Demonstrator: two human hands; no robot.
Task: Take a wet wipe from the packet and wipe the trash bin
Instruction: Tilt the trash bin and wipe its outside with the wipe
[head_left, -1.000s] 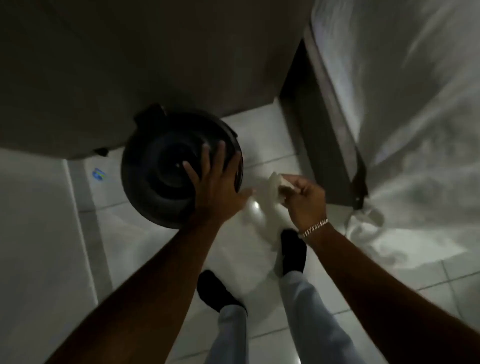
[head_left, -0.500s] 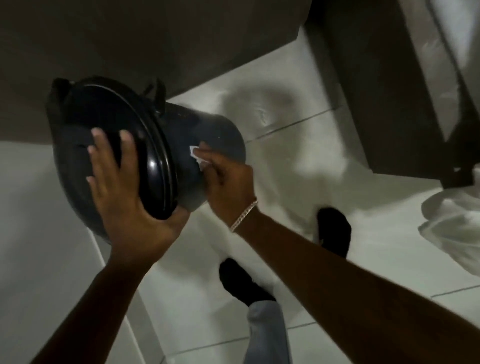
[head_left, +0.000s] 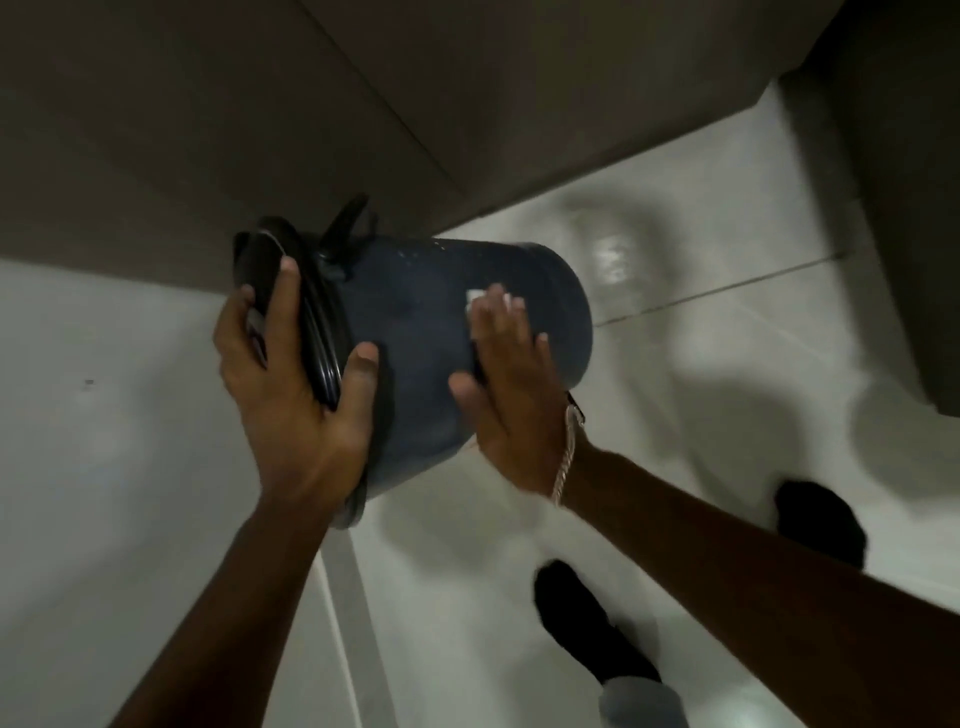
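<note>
The dark round trash bin (head_left: 415, 322) is tipped on its side, lid to the left and base to the right, above the pale tiled floor. My left hand (head_left: 291, 384) grips the black lid and rim, thumb across the bin's wall. My right hand (head_left: 506, 384) lies flat on the bin's side, pressing the white wet wipe (head_left: 475, 300) against it. Only small corners of the wipe show past my fingertips. The packet is not in view.
A dark cabinet front (head_left: 260, 104) runs across the top, just behind the bin. Another dark furniture side (head_left: 904, 218) stands at the right. My two dark shoes (head_left: 587, 618) stand on the white tiles (head_left: 727, 395) at the lower right.
The bin went from upright to tipped on its side. My left hand shifted from the lid top to gripping the rim. My right hand brought the wipe onto the wall and slid toward the base.
</note>
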